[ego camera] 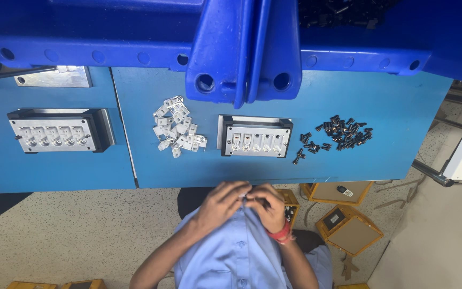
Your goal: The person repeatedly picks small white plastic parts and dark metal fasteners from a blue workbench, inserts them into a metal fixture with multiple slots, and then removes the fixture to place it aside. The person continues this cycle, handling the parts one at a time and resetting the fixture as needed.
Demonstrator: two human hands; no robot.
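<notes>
Working close to the chest, the left hand (221,202) and right hand (268,204) meet fingertip to fingertip, pinched on something small and pale at the shirt (236,251); what it is I cannot tell. The metal fixture (256,136), my landmark, sits on the blue bench (188,166) just beyond the hands, its row of pockets seemingly filled (glare hides detail). Left of the fixture lies a heap of white metal brackets (176,127); right of it, black screws (338,134) are scattered, so plenty of loose parts appear to remain. Far left of the fixture rests a second fixture (57,136). Blue bins (241,48) overhang behind it, and nothing blocks the reach.
</notes>
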